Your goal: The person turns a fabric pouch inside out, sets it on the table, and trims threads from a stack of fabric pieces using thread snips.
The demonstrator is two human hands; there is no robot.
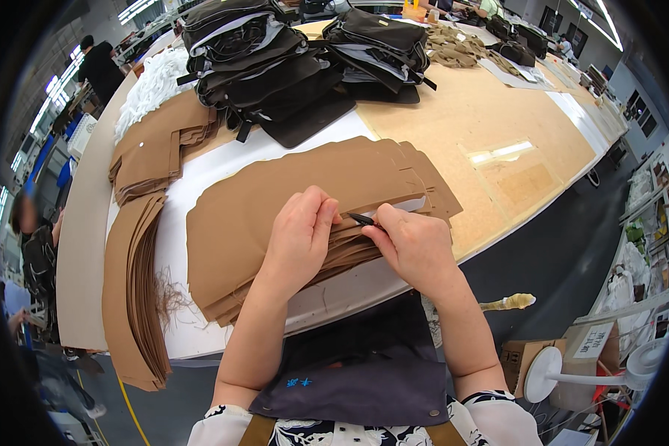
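In front of me lies a stack of flat brown cut panels (275,193) with notched corners. My left hand (302,236) is closed at the near edge of the stack, thumb and fingers pinching what looks like the edge of a top panel. Between the fingers of my right hand (412,245) is a small black pointed tool (362,219), perhaps thread snips. Its tip points left toward my left fingertips, at the panel edge. A pale strip shows beside my right fingers under the top panel.
Left stand a curved stack of brown strips (134,290), more brown pieces (149,152) and a white heap (154,88). Loose brown threads (171,296) lie near the strips. Black bags (275,74) are piled at the back. A cardboard box (520,360) and a white fan (546,374) stand lower right.
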